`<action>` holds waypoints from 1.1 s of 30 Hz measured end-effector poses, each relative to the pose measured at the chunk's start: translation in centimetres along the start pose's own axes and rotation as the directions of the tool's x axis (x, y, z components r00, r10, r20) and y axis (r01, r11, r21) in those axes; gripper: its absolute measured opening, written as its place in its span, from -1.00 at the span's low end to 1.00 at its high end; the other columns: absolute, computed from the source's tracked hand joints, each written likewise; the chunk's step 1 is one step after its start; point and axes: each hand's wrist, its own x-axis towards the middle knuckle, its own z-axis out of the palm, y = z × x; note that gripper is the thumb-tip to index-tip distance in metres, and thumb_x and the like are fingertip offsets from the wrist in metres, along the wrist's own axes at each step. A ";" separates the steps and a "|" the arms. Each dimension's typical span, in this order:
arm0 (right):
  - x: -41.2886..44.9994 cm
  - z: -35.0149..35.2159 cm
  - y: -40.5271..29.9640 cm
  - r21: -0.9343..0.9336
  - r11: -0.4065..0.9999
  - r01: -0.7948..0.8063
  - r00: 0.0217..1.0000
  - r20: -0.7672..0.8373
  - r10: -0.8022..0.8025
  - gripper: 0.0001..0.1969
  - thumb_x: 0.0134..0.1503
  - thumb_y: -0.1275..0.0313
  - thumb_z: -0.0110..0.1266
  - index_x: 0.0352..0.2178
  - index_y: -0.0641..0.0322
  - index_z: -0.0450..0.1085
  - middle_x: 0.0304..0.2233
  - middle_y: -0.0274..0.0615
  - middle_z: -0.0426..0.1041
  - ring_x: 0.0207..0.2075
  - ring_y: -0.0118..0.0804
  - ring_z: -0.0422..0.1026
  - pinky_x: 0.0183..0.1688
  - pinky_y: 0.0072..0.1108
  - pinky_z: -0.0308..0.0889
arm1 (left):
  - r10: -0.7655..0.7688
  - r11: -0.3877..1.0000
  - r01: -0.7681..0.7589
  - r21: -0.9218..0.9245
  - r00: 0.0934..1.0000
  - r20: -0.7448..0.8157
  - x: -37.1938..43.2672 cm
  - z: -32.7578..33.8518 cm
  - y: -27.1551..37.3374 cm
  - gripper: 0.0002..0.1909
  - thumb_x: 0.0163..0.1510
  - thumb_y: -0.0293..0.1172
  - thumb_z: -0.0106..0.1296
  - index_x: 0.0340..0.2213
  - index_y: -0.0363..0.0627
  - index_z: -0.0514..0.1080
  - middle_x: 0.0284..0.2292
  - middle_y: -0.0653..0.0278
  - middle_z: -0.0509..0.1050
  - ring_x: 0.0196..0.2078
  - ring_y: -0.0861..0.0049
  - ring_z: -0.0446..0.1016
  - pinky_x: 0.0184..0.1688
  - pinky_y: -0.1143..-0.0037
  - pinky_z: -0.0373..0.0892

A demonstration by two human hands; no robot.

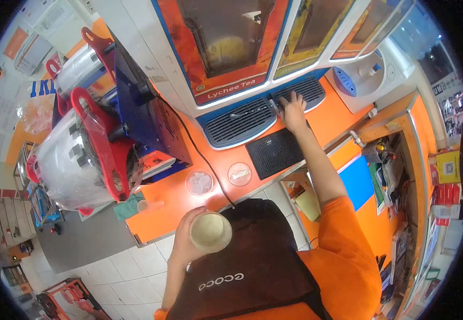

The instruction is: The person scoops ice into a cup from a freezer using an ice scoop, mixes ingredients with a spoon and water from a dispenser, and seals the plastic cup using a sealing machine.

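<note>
My left hand (184,240) is wrapped around a cup (210,232) in front of my apron. Pale, whitish-green contents show inside its open top. My right hand (293,112) reaches across the counter to the drip trays below the drink dispensers. Its fingertips are at the inner end of the right drip tray (303,93), beside the gap between the trays. Whether they pinch something there is hard to see. A small metal spoon (237,116) lies on the left drip tray (241,126). Below my right forearm is a black textured mat (275,152).
A blue cup sealing machine (143,104) with film rolls (75,156) in red holders stands at left. On the orange counter (175,200) are a cup of ice (199,183), a round clear lid (240,174), a lying plastic cup (150,205), a green cloth (129,206) and a black cable (199,146).
</note>
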 end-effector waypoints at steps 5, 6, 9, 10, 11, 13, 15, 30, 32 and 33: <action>2.1 -2.7 0.9 0.092 0.960 0.265 0.949 0.154 -0.277 -0.85 -0.03 0.40 0.25 -0.36 0.09 0.53 -0.21 -0.24 0.42 -0.06 -0.06 0.34 -0.03 -0.19 0.21 | 0.020 0.999 -0.024 -0.048 0.997 -0.073 0.5 1.5 -0.7 0.08 -0.46 -0.36 0.60 0.13 -0.18 0.26 0.12 0.11 0.38 0.13 0.34 0.42 0.18 0.32 0.35; 1.9 -3.4 2.4 0.209 0.934 0.290 0.935 0.148 -0.323 -0.88 0.03 0.39 0.24 -0.38 0.15 0.51 -0.27 -0.19 0.45 -0.15 -0.05 0.38 -0.10 -0.25 0.25 | 0.004 0.999 -0.009 -0.052 0.996 -0.087 0.6 1.8 -0.7 0.08 -0.46 -0.36 0.60 0.13 -0.18 0.26 0.12 0.11 0.38 0.13 0.34 0.42 0.18 0.32 0.35; 1.2 -8.4 0.5 0.479 0.874 -0.081 0.891 0.428 -0.152 -0.93 0.15 0.50 0.15 -0.38 0.30 0.47 -0.42 -0.11 0.50 -0.39 -0.14 0.45 -0.27 -0.45 0.33 | -0.105 0.991 0.082 -0.110 0.968 -0.228 -0.5 2.7 -1.0 0.08 -0.46 -0.35 0.60 0.13 -0.18 0.26 0.10 0.13 0.40 0.11 0.34 0.43 0.18 0.33 0.34; 0.3 -10.0 0.2 0.525 0.848 -0.069 0.902 0.397 -0.172 -0.94 0.15 0.52 0.15 -0.37 0.31 0.46 -0.45 -0.11 0.50 -0.42 -0.22 0.45 -0.31 -0.49 0.33 | -0.122 0.989 0.095 -0.118 0.960 -0.251 -0.6 2.8 -1.3 0.08 -0.46 -0.35 0.60 0.13 -0.18 0.26 0.10 0.13 0.40 0.11 0.34 0.43 0.18 0.33 0.34; -0.7 -11.3 0.0 0.576 0.815 -0.057 0.910 0.366 -0.195 -0.94 0.15 0.54 0.15 -0.35 0.33 0.46 -0.47 -0.11 0.49 -0.45 -0.30 0.45 -0.35 -0.54 0.32 | -0.149 0.985 0.120 -0.120 0.950 -0.273 -0.7 2.9 -1.6 0.07 -0.46 -0.35 0.60 0.13 -0.19 0.26 0.08 0.14 0.41 0.10 0.34 0.44 0.18 0.33 0.34; -1.7 -16.4 -3.4 0.625 0.741 -0.244 0.831 0.529 -0.172 -0.91 0.13 0.54 0.18 -0.31 0.32 0.49 -0.51 -0.11 0.48 -0.45 -0.43 0.45 -0.38 -0.53 0.33 | -0.207 0.975 0.169 -0.140 0.924 -0.321 -1.3 2.6 -1.8 0.06 -0.45 -0.36 0.60 0.12 -0.20 0.27 0.07 0.14 0.42 0.10 0.34 0.44 0.18 0.33 0.34; -2.3 -21.5 -6.7 0.695 0.719 -0.023 0.801 0.443 -0.403 -0.90 0.11 0.54 0.21 -0.30 0.30 0.52 -0.48 -0.11 0.51 -0.46 -0.39 0.46 -0.38 -0.57 0.33 | -0.180 0.983 0.181 -0.030 0.924 -0.337 -0.8 2.0 -1.8 0.03 -0.45 -0.37 0.58 0.11 -0.20 0.29 0.04 0.14 0.43 0.09 0.32 0.45 0.16 0.35 0.36; -6.9 -21.3 -32.4 0.946 0.308 -0.104 0.439 0.322 -0.839 -0.85 0.09 0.60 0.19 -0.26 0.33 0.49 -0.32 -0.07 0.53 -0.33 -0.12 0.53 -0.29 -0.40 0.43 | -0.073 0.966 0.170 0.195 0.903 -0.424 -6.1 -4.9 -4.4 -0.09 -0.39 -0.28 0.53 0.04 -0.18 0.34 0.04 0.05 0.43 0.10 0.06 0.41 0.16 0.21 0.36; -8.4 -19.6 -33.6 0.965 0.244 -0.099 0.522 0.259 -0.813 -0.87 0.10 0.63 0.19 -0.27 0.35 0.52 -0.34 -0.09 0.55 -0.39 -0.20 0.51 -0.33 -0.47 0.41 | -0.091 0.973 0.175 0.149 0.888 -0.452 -6.8 -5.8 -4.9 -0.10 -0.38 -0.29 0.53 0.04 -0.18 0.34 0.04 0.05 0.43 0.10 0.06 0.41 0.15 0.21 0.36; -8.9 -19.1 -34.0 0.973 0.225 -0.055 0.545 0.217 -0.810 -0.85 0.09 0.62 0.19 -0.26 0.33 0.49 -0.34 -0.09 0.53 -0.37 -0.11 0.51 -0.31 -0.41 0.43 | -0.054 0.972 0.153 0.179 0.884 -0.464 -7.1 -6.2 -5.5 -0.10 -0.38 -0.30 0.53 0.04 -0.18 0.34 0.04 0.04 0.43 0.10 0.06 0.41 0.15 0.21 0.36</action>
